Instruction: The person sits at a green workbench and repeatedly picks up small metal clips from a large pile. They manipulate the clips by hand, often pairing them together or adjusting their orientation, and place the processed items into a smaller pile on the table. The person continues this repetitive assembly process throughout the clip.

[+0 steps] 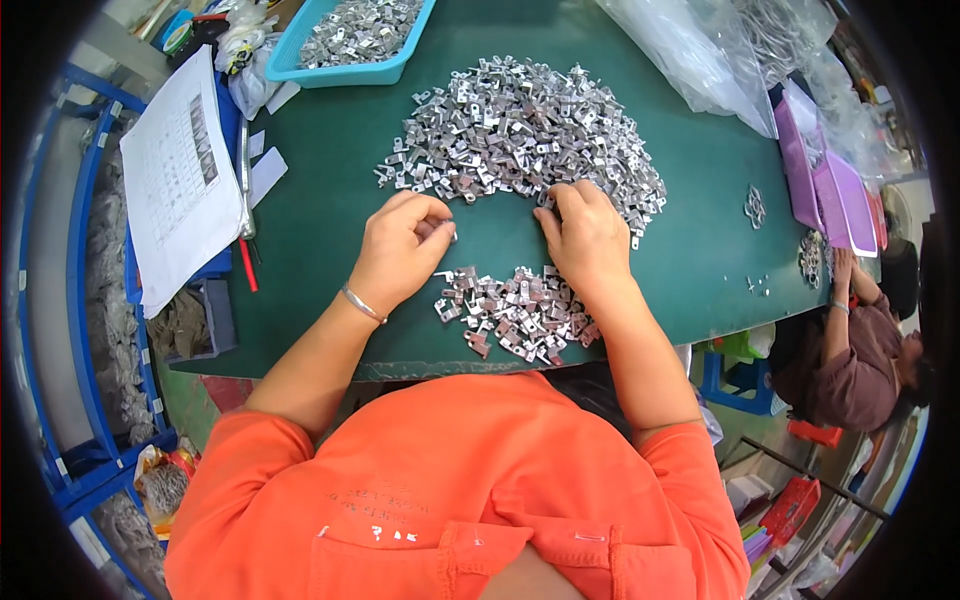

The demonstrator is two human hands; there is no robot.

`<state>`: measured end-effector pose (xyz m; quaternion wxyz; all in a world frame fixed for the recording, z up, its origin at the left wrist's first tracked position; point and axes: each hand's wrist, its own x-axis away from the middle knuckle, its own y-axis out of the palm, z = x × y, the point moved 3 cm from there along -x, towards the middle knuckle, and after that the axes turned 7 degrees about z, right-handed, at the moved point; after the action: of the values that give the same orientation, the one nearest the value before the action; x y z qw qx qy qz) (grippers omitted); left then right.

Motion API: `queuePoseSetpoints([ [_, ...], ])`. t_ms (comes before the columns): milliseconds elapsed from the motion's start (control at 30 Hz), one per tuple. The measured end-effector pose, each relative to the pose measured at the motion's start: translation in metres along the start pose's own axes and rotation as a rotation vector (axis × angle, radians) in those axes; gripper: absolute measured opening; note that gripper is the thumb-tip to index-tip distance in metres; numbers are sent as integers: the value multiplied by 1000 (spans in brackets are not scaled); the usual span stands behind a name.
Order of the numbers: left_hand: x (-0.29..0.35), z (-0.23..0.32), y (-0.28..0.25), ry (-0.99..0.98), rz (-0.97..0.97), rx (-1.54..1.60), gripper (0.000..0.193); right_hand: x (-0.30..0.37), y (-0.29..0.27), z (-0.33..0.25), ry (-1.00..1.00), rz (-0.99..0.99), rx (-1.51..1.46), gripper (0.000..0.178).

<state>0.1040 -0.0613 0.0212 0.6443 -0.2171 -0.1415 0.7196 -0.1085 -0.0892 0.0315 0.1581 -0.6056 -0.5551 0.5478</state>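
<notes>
A large heap of small silvery metal brackets (520,125), many with a hole, lies on the green table (700,200). Nearer to me is a smaller pile of the same brackets (520,315), between my forearms. My left hand (398,245), with a bangle at the wrist, pinches a small metal bracket (454,236) whose edge shows at the fingertips. At the large heap's near edge, the thumb and forefinger of my right hand (590,238) close on another bracket, mostly covered by the fingers.
Back left stands a blue basket (385,72) of metal parts, with printed sheets (180,190) at the left edge. Plastic bags (690,50) and a purple basket (845,205) occupy the right. Metal rings (754,206) lie near it. Another person (850,360) works at the far right.
</notes>
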Motion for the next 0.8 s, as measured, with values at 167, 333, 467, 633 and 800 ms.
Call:
queuePoseSetpoints([
  [167, 11, -6, 5, -282, -142, 755, 13, 3, -4, -2, -75, 5, -62, 15],
  [333, 15, -2, 12, -210, -159, 818, 29, 8, -7, 3, 84, -20, -458, 13],
  [467, 19, 7, 13, -59, -188, 771, 32, 18, -12, -6, 330, -110, -942, 11],
  [633, 23, 20, 11, 105, -191, 691, 32, 21, -22, -16, 272, -83, -1045, 11],
  [800, 26, 25, 14, 168, -182, 657, 32, 21, -26, -18, 2, 21, -874, 16],
])
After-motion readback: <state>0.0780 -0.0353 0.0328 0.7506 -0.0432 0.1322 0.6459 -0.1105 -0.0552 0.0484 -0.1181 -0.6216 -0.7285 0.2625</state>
